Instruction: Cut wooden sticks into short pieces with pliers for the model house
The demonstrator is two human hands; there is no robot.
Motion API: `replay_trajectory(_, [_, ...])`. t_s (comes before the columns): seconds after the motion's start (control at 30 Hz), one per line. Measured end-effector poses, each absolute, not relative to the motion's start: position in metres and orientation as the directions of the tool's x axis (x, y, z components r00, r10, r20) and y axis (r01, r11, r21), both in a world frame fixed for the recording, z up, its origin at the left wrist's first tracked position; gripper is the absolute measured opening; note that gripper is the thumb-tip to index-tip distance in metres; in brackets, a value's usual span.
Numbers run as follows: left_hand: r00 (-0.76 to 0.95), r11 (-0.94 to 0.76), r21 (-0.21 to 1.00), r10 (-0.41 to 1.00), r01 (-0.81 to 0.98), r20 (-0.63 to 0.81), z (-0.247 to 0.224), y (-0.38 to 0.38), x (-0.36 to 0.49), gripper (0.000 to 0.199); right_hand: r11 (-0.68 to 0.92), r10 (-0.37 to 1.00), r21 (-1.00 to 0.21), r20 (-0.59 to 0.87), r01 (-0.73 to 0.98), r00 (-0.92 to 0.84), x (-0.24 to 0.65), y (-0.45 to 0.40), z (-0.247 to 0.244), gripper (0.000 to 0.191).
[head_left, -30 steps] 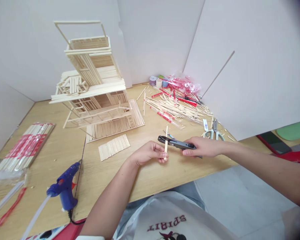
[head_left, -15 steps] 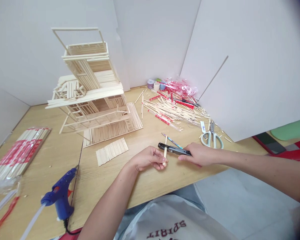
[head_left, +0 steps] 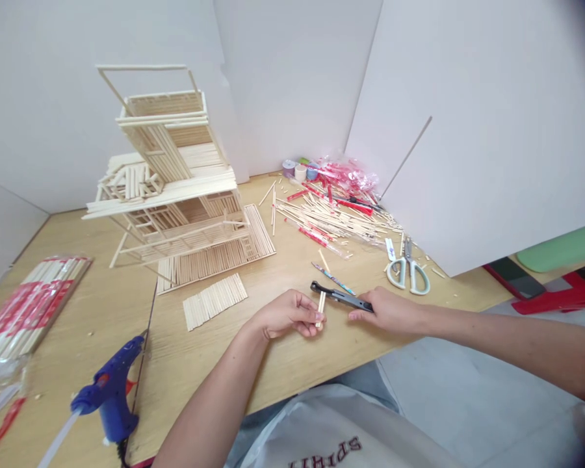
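Short pale wooden sticks (head_left: 320, 311) are pinched upright between the fingers of my left hand (head_left: 295, 313). My right hand (head_left: 387, 311) is wrapped round the handles of a black cutter (head_left: 341, 297), whose jaws are at the top ends of those sticks. Just beyond the cutter a loose stick piece (head_left: 324, 260) lies on the table beside a patterned pencil-like rod (head_left: 332, 278). A small panel of joined sticks (head_left: 215, 301) lies flat to the left of my left hand.
A tall stick-built house model (head_left: 175, 195) stands at the back left. Near it are a blue glue gun (head_left: 112, 390) and packed sticks (head_left: 34, 299). White-handled scissors (head_left: 408, 273) lie at the right, below heaped loose sticks (head_left: 331, 218) and red wrappers.
The stick in my left hand is shorter, and a separate piece now lies beyond the cutter. The view has shifted slightly.
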State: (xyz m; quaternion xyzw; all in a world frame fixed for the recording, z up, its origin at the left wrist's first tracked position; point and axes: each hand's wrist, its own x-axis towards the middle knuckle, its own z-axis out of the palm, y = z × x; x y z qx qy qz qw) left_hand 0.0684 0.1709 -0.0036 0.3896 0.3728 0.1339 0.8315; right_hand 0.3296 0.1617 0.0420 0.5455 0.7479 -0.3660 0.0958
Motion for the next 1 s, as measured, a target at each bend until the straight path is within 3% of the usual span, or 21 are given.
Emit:
replay_trajectory(0.1, [0.69, 0.641, 0.764, 0.519, 0.077, -0.505, -0.003, 0.173, 0.066, 0.043, 0.192, 0.803, -0.382, -0.468, 0.904, -0.368, 0.332, 0.173, 0.042, 0.045])
replay_trajectory(0.27, [0.701, 0.572, 0.813, 0.534, 0.112, -0.472, 0.0, 0.178, 0.056, 0.042, 0.177, 0.958, -0.312, -0.165, 0.933, -0.237, 0.318, 0.183, 0.031, 0.027])
replay_trajectory(0.43, [0.79, 0.505, 0.849, 0.451, 0.158, -0.416, 0.004, 0.178, 0.05, 0.042, 0.231, 0.964, -0.217, -0.085, 0.949, -0.254, 0.304, 0.18, 0.01, 0.014])
replay_trajectory(0.53, [0.71, 0.482, 0.874, 0.597, 0.054, -0.373, 0.004, 0.179, 0.052, 0.044, 0.183, 0.98, -0.168, -0.051, 0.969, -0.194, 0.321, 0.193, 0.015, 0.017])
replay_trajectory(0.67, [0.365, 0.334, 0.94, 0.885, -0.067, -0.289, -0.005, 0.187, 0.06, 0.04, 0.001, 0.993, -0.022, 0.12, 1.0, 0.001, 0.344, 0.233, 0.032, 0.023])
replay_trajectory(0.8, [0.113, 0.065, 0.968, 0.989, 0.242, -0.095, -0.016, 0.19, 0.065, 0.02, 0.21, 0.969, -0.134, 0.163, 0.968, -0.188, 0.313, 0.28, 0.033, 0.022])
replay_trajectory(0.9, [0.116, -0.135, 0.901, 0.989, 0.412, 0.095, -0.02, 0.186, 0.065, 0.01, 0.381, 0.923, -0.173, 0.134, 0.908, -0.362, 0.27, 0.31, 0.024, 0.02])
replay_trajectory(1.0, [0.179, -0.25, 0.831, 0.966, 0.497, 0.184, -0.021, 0.183, 0.065, 0.01, 0.537, 0.843, -0.191, 0.095, 0.821, -0.53, 0.241, 0.332, 0.015, 0.025])
